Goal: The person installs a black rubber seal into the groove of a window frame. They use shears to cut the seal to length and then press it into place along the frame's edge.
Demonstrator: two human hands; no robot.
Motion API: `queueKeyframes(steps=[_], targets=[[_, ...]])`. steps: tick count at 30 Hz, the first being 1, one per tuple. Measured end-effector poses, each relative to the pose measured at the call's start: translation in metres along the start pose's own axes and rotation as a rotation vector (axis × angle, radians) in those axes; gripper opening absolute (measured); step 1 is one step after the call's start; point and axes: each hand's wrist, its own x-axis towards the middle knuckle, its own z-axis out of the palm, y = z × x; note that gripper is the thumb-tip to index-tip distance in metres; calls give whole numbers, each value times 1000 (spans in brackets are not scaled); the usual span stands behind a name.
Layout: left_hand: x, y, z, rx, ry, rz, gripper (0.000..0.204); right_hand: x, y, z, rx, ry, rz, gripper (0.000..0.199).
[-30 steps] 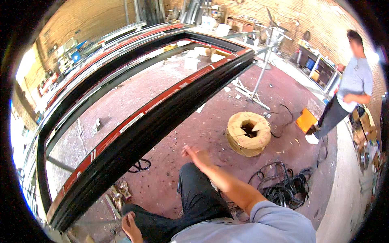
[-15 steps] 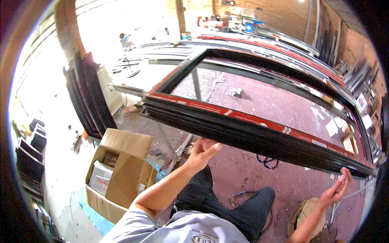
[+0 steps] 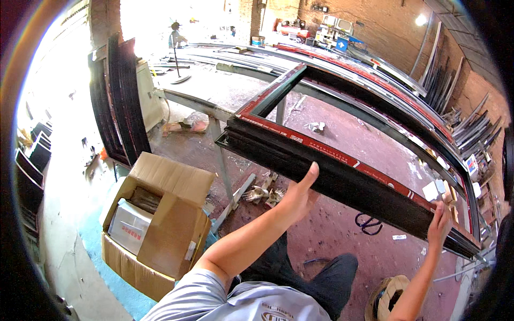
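A large black rectangular window frame (image 3: 342,193), with red printed film along its top faces, rests tilted across a metal stand (image 3: 201,105). My left hand (image 3: 297,201) holds its near side around the middle, thumb up against the front face and fingers hidden below and behind. Toward the right end of that same side, my right hand (image 3: 439,230) grips the bar, its fingertips over the upper edge. Through the frame's opening the reddish floor shows.
An open cardboard box (image 3: 176,224) with a white packet (image 3: 130,227) stands at left on blue sheeting. Work gloves (image 3: 263,195) lie near the stand's leg. A wooden spool-like stool (image 3: 386,299) is at lower right. Long profiles (image 3: 369,72) lie behind the frame; dark panels (image 3: 119,101) lean on a pillar.
Both hands have closed on the frame's near side. My left hand has moved right and my right hand up onto the top edge. The frame sits further right in view.
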Motion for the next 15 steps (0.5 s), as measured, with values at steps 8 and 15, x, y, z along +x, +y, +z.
queueKeyframes(steps=[8,15], targets=[[1,11,-3,168,41,42,62,6,-11,10,1,167,-56,43],[-16,31,-1,92,8,87,70,10,-48,13,-56,183,-139,34]])
